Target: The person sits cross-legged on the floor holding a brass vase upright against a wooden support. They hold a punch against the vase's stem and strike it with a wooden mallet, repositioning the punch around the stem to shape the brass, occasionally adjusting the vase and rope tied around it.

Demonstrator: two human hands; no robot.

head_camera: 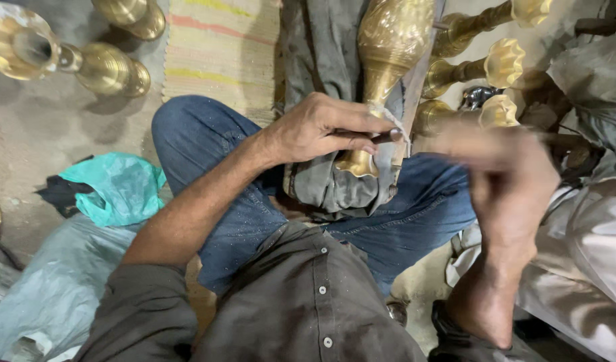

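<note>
Brass vase (387, 50) just beyond left hand (318, 127), dark tool (381, 137) in its grip.

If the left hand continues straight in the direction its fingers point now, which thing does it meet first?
Probably the blurred right hand. The left hand points right, holding a dark tool against the brass vase. Depth is unclear.

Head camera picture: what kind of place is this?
Probably a metalworker's floor workshop. Brass vases lie on the bare floor, a brass piece rests across the sitter's lap, and the left hand holds a thin tool against it.
</note>
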